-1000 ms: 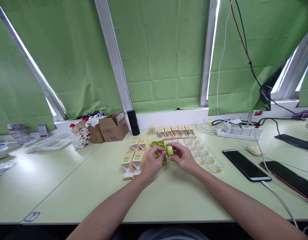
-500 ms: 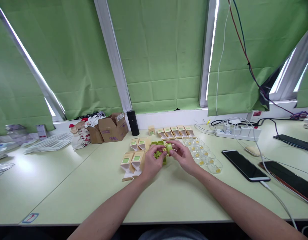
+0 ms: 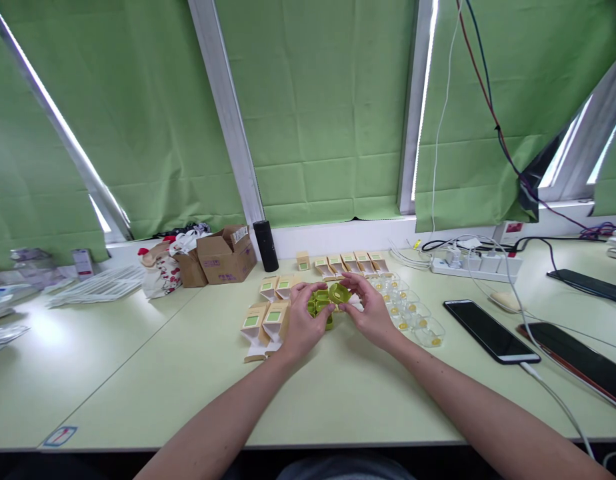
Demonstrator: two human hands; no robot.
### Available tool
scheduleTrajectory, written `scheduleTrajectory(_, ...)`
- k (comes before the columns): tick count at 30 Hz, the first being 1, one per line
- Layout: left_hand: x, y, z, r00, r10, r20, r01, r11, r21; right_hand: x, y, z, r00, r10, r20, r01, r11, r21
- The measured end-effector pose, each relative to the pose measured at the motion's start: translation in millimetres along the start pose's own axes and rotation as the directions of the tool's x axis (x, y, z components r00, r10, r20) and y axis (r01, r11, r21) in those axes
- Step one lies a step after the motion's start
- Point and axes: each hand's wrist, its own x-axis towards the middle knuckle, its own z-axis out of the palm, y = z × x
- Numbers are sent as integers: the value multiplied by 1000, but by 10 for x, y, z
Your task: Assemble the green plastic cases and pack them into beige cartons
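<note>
Above the middle of the table, my left hand (image 3: 311, 316) and my right hand (image 3: 372, 313) are close together. Between their fingertips is a small green rounded case (image 3: 340, 293), its hollow inside turned toward me. My right thumb and fingers grip its right side; my left thumb and index finger pinch at its left edge. Just behind my left hand, several similar green cases (image 3: 322, 296) stand grouped on the table, partly hidden by the fingers. To the right lie clear plastic shells with yellow pieces (image 3: 412, 309). Open cardboard boxes with green labels (image 3: 264, 327) lie to the left.
More small boxes (image 3: 351, 265) line the back. A black bottle (image 3: 266, 247) and a brown carton (image 3: 228, 255) stand behind left. On the right are a phone (image 3: 491, 331) on a charging cable, a power strip (image 3: 475, 265) and a dark flat object (image 3: 578, 357).
The green case has turned in my fingers, so its hollow inside now faces me. My right hand has shifted up slightly. Something small and dark has appeared at the far left edge.
</note>
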Motion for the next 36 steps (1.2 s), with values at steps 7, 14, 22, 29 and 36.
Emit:
scheduleTrajectory(7,2,-24,22,999,26,48,-27,999,38,-42,-41,-27,985,-161,61,170,961,-219)
scheduleTrajectory(14,9,-83,26,984,140,113,-151,985,89,-67,-27,-31,942,-306,134,334,890,-310)
scheduleTrajectory(22,5,-81,19,975,188,119,-203,970,133,-67,-78,-47,919,-357,165,393,853,-343)
scheduleTrajectory(29,-3,-68,14,956,287,63,-294,934,203,-42,-173,-90,875,-464,138,467,733,-495)
scheduleTrajectory(36,-25,-103,38,894,446,51,-443,856,266,-32,-173,-77,853,-510,114,469,653,-595)
